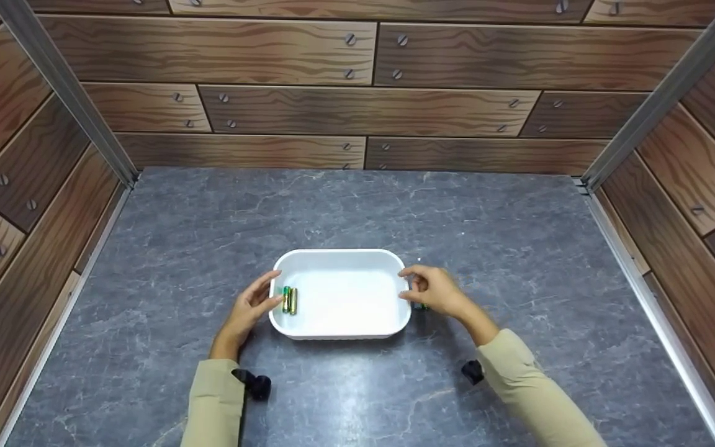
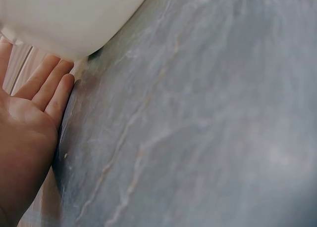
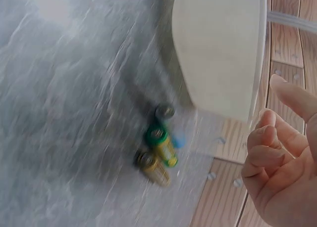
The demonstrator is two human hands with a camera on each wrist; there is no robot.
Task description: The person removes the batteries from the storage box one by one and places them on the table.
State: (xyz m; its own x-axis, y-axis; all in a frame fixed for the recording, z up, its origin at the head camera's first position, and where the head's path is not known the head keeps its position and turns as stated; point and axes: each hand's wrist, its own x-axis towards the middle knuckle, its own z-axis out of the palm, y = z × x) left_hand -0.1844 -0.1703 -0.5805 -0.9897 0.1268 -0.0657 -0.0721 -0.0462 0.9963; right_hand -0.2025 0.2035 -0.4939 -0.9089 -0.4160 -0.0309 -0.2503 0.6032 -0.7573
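A white rectangular tray (image 1: pixel 345 335) with rounded corners stands between both hands. A few green and gold batteries (image 1: pixel 293 302) lie inside it, against its left end. My left hand (image 1: pixel 251 310) is at the left end, thumb and index fingertip at the rim; the left wrist view shows its other fingers extended along the tray's underside. At the right end is my right hand (image 1: pixel 438 292), thumb and index apart at the rim, the other fingers bent. Below this hand several batteries (image 3: pixel 163 148) are on the table, mostly hidden from the head view.
The grey marbled table (image 1: pixel 357 205) is bounded by wood-patterned walls (image 1: pixel 283 112) at the back and sides. Metal rails (image 1: pixel 655 298) run along the side edges. Black wrist devices (image 1: pixel 259 386) protrude beside both sleeves. A small blurred blue thing (image 3: pixel 179 140) shows by the loose batteries.
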